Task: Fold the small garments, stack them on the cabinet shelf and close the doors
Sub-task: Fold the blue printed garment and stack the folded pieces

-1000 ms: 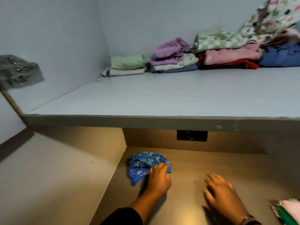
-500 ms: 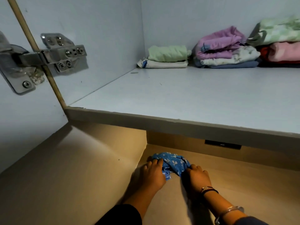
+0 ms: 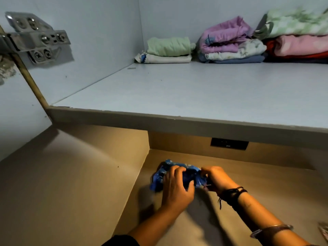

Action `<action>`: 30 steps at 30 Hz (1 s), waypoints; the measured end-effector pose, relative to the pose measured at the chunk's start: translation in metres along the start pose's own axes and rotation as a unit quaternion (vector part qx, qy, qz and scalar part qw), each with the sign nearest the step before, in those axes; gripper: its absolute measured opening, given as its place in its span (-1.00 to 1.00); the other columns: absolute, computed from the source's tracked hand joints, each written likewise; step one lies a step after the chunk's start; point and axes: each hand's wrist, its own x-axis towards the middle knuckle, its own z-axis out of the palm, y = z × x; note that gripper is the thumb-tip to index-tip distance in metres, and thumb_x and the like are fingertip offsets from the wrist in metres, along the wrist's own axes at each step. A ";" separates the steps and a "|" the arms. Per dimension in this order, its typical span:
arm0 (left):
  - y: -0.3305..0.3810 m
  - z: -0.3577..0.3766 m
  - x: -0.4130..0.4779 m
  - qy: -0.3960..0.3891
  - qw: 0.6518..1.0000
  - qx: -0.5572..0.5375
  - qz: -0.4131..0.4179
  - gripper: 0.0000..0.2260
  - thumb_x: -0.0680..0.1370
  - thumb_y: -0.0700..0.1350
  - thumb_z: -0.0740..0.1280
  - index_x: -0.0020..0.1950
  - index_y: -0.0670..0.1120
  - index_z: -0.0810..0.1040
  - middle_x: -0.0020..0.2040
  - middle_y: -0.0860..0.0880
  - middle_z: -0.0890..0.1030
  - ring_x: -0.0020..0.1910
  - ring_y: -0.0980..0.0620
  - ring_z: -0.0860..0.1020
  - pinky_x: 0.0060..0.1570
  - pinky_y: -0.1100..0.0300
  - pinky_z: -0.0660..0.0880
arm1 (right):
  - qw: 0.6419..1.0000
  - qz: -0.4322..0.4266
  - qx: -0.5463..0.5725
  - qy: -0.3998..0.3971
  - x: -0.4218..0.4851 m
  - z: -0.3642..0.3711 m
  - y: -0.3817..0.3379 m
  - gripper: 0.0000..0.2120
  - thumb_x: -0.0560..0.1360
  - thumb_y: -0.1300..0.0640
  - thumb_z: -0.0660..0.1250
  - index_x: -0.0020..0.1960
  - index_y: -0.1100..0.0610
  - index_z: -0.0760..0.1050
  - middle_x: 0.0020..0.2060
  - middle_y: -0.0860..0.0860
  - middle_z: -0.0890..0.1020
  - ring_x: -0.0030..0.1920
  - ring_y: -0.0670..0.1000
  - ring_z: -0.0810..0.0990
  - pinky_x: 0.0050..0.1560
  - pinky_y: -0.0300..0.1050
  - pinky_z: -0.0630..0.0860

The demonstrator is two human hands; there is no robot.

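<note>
A small blue garment with a white flower print [image 3: 190,172] lies bunched on the tan lower surface [image 3: 266,189], close to its left wall. My left hand [image 3: 175,189] is closed over its left and front part. My right hand [image 3: 215,177] pinches its right end. On the pale grey cabinet shelf [image 3: 195,96] above, folded garments stand along the back wall: a green one on a white one [image 3: 168,49], a purple stack [image 3: 229,41], and a green-check and pink stack [image 3: 300,38] at the far right.
A metal door hinge [image 3: 37,40] is fixed to the cabinet's left side wall at upper left. A black socket plate [image 3: 229,143] sits in the back wall under the shelf. A bit of cloth [image 3: 324,231] shows at the lower right edge.
My right hand came from the right side onto the blue garment, and both hands now grip and bunch it. The view has swung left and closer, bringing the hinge into sight.
</note>
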 end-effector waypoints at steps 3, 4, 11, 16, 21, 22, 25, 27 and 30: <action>0.033 -0.004 -0.023 0.103 0.988 -0.116 -0.001 -0.65 0.50 0.15 0.31 0.13 -0.07 0.45 0.09 -0.04 0.49 0.08 -0.05 0.51 0.12 0.07 0.45 | 0.975 0.060 0.201 -0.069 -0.024 -0.016 -0.026 -0.88 0.40 0.26 0.16 -0.23 0.24 0.46 -0.46 0.10 0.44 -0.55 -0.02 0.38 -0.52 -0.25 0.44; 0.045 -0.003 -0.029 0.091 0.988 -0.128 -0.008 -0.57 0.50 0.25 0.26 0.15 -0.06 0.44 0.09 -0.02 0.49 0.09 -0.03 0.50 0.12 0.05 0.46 | 0.967 0.062 0.233 -0.086 -0.031 -0.020 -0.034 -0.87 0.38 0.27 0.14 -0.22 0.23 0.46 -0.47 0.09 0.44 -0.55 -0.03 0.38 -0.53 -0.25 0.44; 0.067 0.006 -0.018 -0.043 0.996 0.022 -0.079 -0.72 0.48 0.11 0.24 0.00 -0.05 0.57 0.01 -0.03 0.62 0.05 -0.11 0.58 0.01 0.04 0.49 | 0.961 0.015 0.268 -0.065 -0.069 -0.044 -0.052 -0.78 0.41 0.30 0.10 -0.10 0.24 0.51 -0.30 0.16 0.46 -0.51 -0.01 0.45 -0.49 -0.21 0.54; 0.064 -0.012 0.014 -0.087 0.977 -0.163 -0.103 -0.74 0.47 -0.24 0.31 0.11 -0.06 0.66 0.05 0.01 0.68 0.05 -0.01 0.63 0.02 0.19 0.52 | 0.958 -0.066 0.277 -0.017 -0.076 -0.087 -0.054 -0.77 0.44 0.31 0.13 -0.02 0.37 0.51 -0.16 0.21 0.51 -0.30 0.07 0.51 -0.24 -0.02 0.60; 0.072 -0.051 0.062 -0.152 0.975 -0.163 0.006 -0.80 0.50 -0.25 0.34 -0.02 0.00 0.70 -0.14 0.12 0.70 -0.12 0.16 0.64 -0.06 0.20 0.57 | 0.968 -0.208 0.129 -0.052 -0.088 -0.135 -0.039 -0.69 0.22 0.39 0.35 -0.02 0.34 0.55 -0.19 0.17 0.61 -0.21 0.01 0.62 -0.22 -0.11 0.63; 0.077 -0.057 0.071 -0.168 0.973 -0.158 0.021 -0.83 0.50 -0.22 0.35 -0.05 0.01 0.69 -0.16 0.10 0.70 -0.14 0.12 0.64 -0.08 0.15 0.58 | 0.969 -0.242 0.049 -0.015 -0.090 -0.140 -0.035 -0.77 0.27 0.41 0.40 -0.07 0.29 0.59 -0.23 0.12 0.64 -0.25 -0.02 0.62 -0.26 -0.12 0.61; 0.097 -0.066 0.096 -0.190 0.970 -0.141 0.056 -0.94 0.47 -0.12 0.40 -0.13 0.00 0.67 -0.19 0.04 0.69 -0.18 0.02 0.64 -0.14 0.02 0.60 | 0.934 -0.322 -0.103 0.116 -0.091 -0.150 -0.032 -0.86 0.44 0.29 0.44 -0.27 0.13 0.62 -0.43 -0.07 0.57 -0.44 -0.19 0.47 -0.43 -0.28 0.45; 0.111 -0.067 0.106 -0.186 0.970 -0.149 0.049 -0.96 0.46 -0.07 0.43 -0.15 -0.01 0.68 -0.21 0.02 0.70 -0.21 0.04 0.64 -0.15 0.05 0.60 | 0.918 -0.349 -0.098 0.161 -0.088 -0.161 -0.036 -0.95 0.43 0.20 0.47 -0.21 0.11 0.65 -0.31 0.03 0.61 -0.33 -0.14 0.53 -0.30 -0.30 0.49; 0.132 -0.060 0.109 -0.139 0.973 -0.180 -0.036 -0.81 0.42 -0.02 0.50 -0.31 -0.11 0.65 -0.35 -0.03 0.67 -0.37 0.10 0.58 -0.31 0.19 0.52 | 0.903 -0.366 -0.100 0.202 -0.086 -0.179 -0.042 -0.81 0.36 -0.02 0.50 -0.20 0.12 0.68 -0.22 0.13 0.68 -0.14 0.12 0.65 -0.08 0.09 0.60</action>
